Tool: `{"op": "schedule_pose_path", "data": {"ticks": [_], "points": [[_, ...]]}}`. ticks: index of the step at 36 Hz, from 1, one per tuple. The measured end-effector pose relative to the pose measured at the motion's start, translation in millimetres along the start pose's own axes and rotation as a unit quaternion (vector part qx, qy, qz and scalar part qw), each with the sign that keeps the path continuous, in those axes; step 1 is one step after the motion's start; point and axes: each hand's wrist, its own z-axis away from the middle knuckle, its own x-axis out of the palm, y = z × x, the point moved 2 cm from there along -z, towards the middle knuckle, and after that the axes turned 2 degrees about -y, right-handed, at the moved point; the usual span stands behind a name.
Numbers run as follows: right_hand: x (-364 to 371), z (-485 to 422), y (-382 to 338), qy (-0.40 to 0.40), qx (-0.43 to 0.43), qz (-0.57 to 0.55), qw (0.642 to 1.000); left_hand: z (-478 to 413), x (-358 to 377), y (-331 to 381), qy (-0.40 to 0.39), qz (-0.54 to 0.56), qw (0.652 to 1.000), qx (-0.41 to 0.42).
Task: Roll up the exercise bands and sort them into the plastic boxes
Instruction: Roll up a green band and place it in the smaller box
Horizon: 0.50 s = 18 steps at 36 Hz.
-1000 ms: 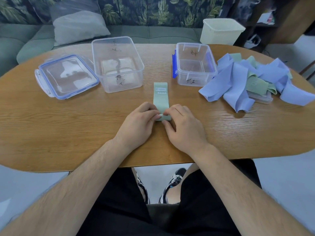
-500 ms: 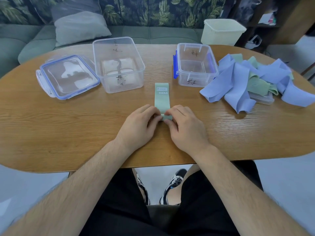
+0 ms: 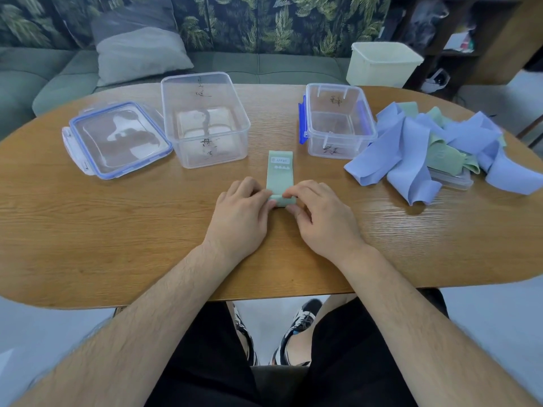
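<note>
Green band lies on the table by the small box's near-left corner, long axis pointing away from me, my left hand and right hand both pinching its rolled near end.

box lettering unreadable, lid half under bands

pale green exercise band mid-table, near end rolled, blue-green band heap right, large clear plastic box, smaller clear box, both open

A grey pillow lies on the green sofa behind the desk; a cream bin stands past its far edge.
</note>
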Motion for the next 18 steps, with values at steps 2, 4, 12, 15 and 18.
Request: {"op": "schedule_pose_path", "data": {"ticks": [2,4,12,15,18], "points": [[1,-4,3,-0.004,0.010,-0.003,1.000,-1,-1,2,-0.009,-0.005,1.000,0.002],[3,-8,4,-0.008,0.017,0.002,1.000,-2,-3,3,-0.006,0.011,1.000,0.018],[10,-17,7,0.012,0.035,0.022,0.999,-16,1,-10,0.006,0.012,0.999,0.034],[10,-16,7,0.010,0.022,0.028,0.999,-21,5,-12,0.010,-0.002,0.999,0.031],[9,-19,10,0.001,0.032,0.033,0.999,-27,7,-13,0.009,-0.008,1.000,0.014]]}}
